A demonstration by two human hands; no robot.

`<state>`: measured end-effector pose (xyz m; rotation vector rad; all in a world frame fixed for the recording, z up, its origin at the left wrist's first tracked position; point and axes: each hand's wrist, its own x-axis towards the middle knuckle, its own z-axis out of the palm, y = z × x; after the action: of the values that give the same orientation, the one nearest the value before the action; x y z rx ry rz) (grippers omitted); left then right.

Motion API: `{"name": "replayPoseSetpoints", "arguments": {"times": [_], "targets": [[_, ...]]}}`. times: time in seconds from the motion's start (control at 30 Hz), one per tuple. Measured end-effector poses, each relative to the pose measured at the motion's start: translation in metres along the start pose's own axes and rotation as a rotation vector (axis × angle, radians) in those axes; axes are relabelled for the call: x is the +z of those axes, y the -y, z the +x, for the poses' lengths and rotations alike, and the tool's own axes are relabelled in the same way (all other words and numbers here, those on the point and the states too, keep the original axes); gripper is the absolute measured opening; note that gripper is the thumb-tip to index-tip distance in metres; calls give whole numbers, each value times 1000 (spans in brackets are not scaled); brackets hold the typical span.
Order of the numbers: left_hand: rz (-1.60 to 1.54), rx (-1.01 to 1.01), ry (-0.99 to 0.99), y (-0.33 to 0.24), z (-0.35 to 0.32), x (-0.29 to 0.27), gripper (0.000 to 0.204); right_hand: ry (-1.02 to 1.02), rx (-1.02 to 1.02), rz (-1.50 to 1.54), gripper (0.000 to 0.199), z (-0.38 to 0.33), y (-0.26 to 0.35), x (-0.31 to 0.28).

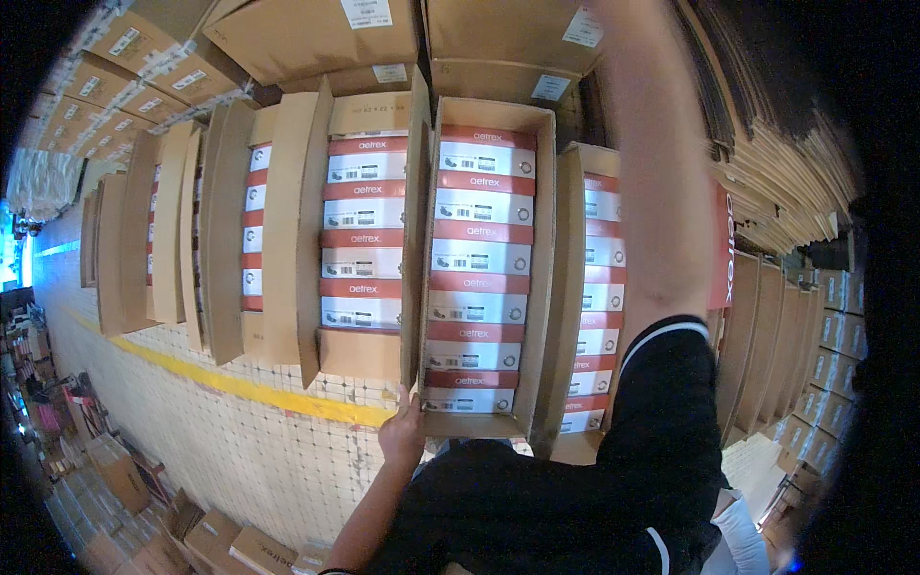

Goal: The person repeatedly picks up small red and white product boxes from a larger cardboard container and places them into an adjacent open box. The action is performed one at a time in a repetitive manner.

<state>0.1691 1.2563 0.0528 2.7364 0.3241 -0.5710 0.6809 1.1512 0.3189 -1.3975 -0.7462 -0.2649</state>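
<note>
An open brown carton (pixel 544 287) stands in front of me, packed with a column of red and white shoe boxes (pixel 477 257). My left hand (pixel 402 436) grips the near left corner of this carton, at the foot of its upright left flap (pixel 416 240). My right forearm runs up along the carton's right side in a black short sleeve and leaves the picture at the top. The right hand itself is out of sight. A red box side (pixel 721 247) shows just right of that arm.
More open cartons of the same boxes (pixel 362 235) stand in a row to the left, and closed cartons (pixel 307 34) lie beyond. Flat cardboard is stacked at the right (pixel 776 182). A yellow line (pixel 240 385) crosses the tiled floor. Small cartons (pixel 206 537) lie at lower left.
</note>
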Motion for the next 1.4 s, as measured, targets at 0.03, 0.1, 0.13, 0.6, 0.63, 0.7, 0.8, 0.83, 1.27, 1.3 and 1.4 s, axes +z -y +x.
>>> {"name": "replayPoseSetpoints", "arguments": {"times": [0.03,0.1,0.13,0.6,0.63,0.7,0.8,0.83,1.27,1.3,1.4], "targets": [[-8,-10,27,2,0,-2,39,91,50,-211,39,-38,-17,15],[-83,34,4,7,0,-4,39,136,304,-346,36,-138,-48,60],[-115,54,0,10,1,-4,39,115,424,-287,30,-199,-51,87],[-690,30,17,129,-50,29,32,724,785,-601,39,-514,-28,254],[-692,28,11,147,-48,24,34,668,766,-696,47,-514,-37,259],[-784,1,46,183,-52,13,34,737,844,-828,70,-511,-51,269],[-781,56,126,239,-50,-11,33,848,900,-1060,71,-497,-54,282],[-748,81,63,255,-49,-20,33,831,887,-1106,66,-490,-53,287],[-600,187,16,292,10,-38,45,522,669,-1275,19,-587,63,320],[-541,184,59,286,16,-41,47,540,681,-1320,19,-587,62,319],[-350,192,155,268,23,-53,50,637,779,-1444,20,-578,52,310]]}}
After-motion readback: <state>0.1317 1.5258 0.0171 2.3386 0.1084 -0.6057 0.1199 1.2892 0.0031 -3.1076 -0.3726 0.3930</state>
